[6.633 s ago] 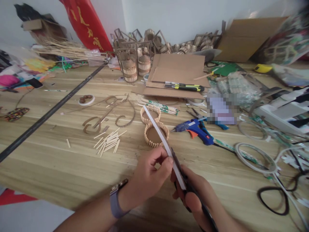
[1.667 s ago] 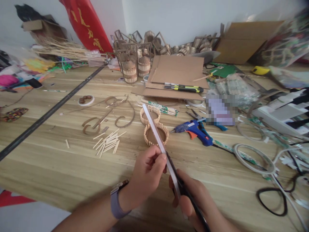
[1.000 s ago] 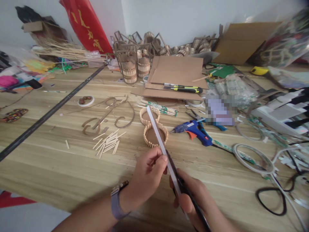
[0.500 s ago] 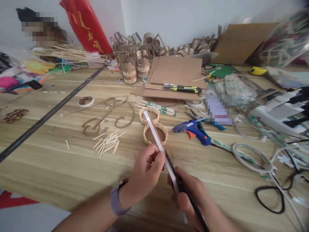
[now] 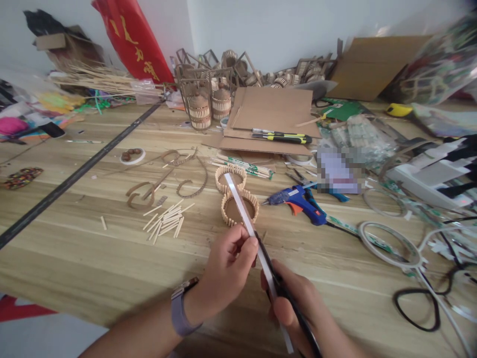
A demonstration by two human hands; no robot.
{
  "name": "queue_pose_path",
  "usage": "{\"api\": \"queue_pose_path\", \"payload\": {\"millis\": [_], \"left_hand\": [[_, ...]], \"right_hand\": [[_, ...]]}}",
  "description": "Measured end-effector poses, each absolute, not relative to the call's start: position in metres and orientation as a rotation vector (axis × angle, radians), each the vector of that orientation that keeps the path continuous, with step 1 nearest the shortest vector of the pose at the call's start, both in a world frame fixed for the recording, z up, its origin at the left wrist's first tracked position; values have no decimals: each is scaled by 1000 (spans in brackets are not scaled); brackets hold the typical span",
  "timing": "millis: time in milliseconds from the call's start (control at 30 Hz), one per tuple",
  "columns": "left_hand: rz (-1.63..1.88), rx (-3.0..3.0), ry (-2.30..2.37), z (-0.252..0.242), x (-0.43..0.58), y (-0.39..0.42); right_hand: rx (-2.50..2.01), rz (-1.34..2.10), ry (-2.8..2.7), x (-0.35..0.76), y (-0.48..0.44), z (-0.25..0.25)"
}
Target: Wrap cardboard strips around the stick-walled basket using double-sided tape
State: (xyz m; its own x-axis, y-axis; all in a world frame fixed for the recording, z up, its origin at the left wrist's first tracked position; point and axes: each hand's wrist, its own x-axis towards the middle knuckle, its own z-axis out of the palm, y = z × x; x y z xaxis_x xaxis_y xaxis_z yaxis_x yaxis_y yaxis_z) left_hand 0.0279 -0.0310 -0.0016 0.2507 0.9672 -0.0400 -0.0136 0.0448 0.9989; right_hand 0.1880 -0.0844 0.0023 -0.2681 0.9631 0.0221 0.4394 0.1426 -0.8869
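Your left hand [image 5: 231, 262] pinches the white strip [image 5: 263, 258] between thumb and fingers, and your right hand [image 5: 303, 293] grips a black-handled tool [image 5: 303, 323], probably scissors, though your fingers hide most of it. More of the strip trails below your right thumb than a few seconds ago, which suggests you have worked farther along its length. Narrow, flat and glossy, it slants away from you above the wooden surface [image 5: 130, 278], its far end overlapping two round stick-walled cups [image 5: 225, 211] in view, near the blue glue gun [image 5: 298, 199].
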Motion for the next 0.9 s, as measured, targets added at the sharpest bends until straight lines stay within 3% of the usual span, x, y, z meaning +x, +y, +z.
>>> {"api": "queue_pose_path", "payload": {"millis": [633,900], "left_hand": [[904,1260,974,-5,30,-35],[1057,1270,1081,3,24,-23]], "right_hand": [[-1319,1085,-1736,185,-77,-7],[-1352,1162,-1783,188,-80,-15]]}}
